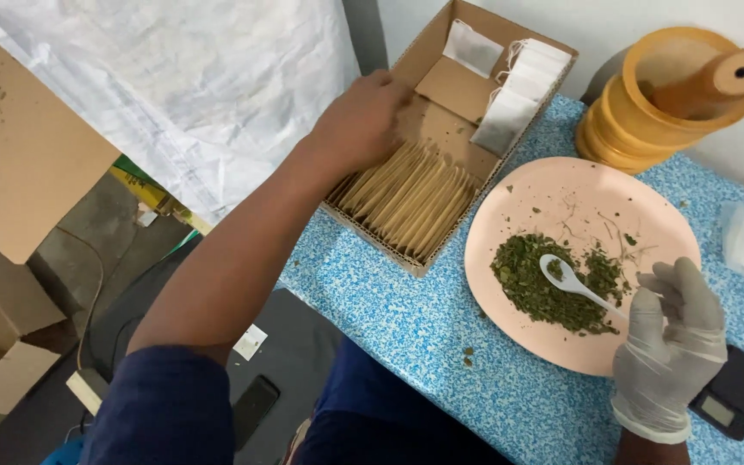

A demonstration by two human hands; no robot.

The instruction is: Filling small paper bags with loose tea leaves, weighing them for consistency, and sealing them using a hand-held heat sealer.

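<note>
Head view shows us at a blue speckled surface [406, 319]. Our bare left hand [362, 120] reaches into a shallow cardboard box [428, 39] at the far edge, fingers curled down onto a packed row of tan paper envelopes [415, 202]; whether they pinch one we cannot tell. Behind that row lie white mesh sachets [514, 103], limp and flat. Our gloved right hand [669, 344] sits near the right edge, closed around the handle of a small white plastic spoon [566, 277], whose bowl rests in a loose heap of dried green leaves [536, 288] on a smooth round pink plate [579, 207].

As we judge it, the work is midway: the leaf heap is still sizeable, stray stems litter the plate, and many envelopes stand in the box.

A stack of ochre plastic bowls [626, 120] occupies the far right corner, and a small black scale [738, 392] lies beside our glove.
</note>
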